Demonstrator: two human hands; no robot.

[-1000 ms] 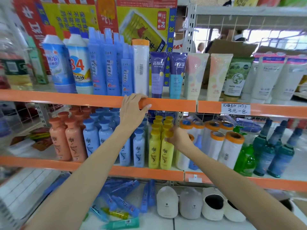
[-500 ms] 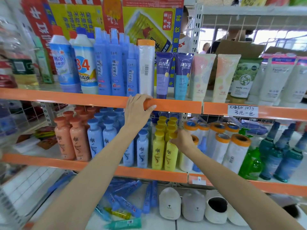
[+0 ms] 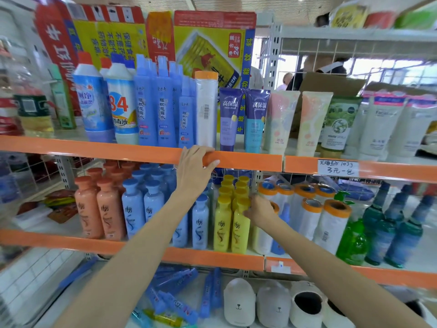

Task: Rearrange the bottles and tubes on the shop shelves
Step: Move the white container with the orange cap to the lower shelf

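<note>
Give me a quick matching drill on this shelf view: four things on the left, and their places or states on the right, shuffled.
Things:
1. left hand
2. right hand
3. purple squeeze tube
4. green plastic pump bottle

Places or states:
A. stands on the upper shelf, right of the white roll with the orange cap
B. fingers curled over the orange shelf edge
C. middle shelf, between the white rolls and the dark teal bottles
D. at the front yellow plastic bottle

Pairs: 1-B, 2-D, 3-A, 4-C
</note>
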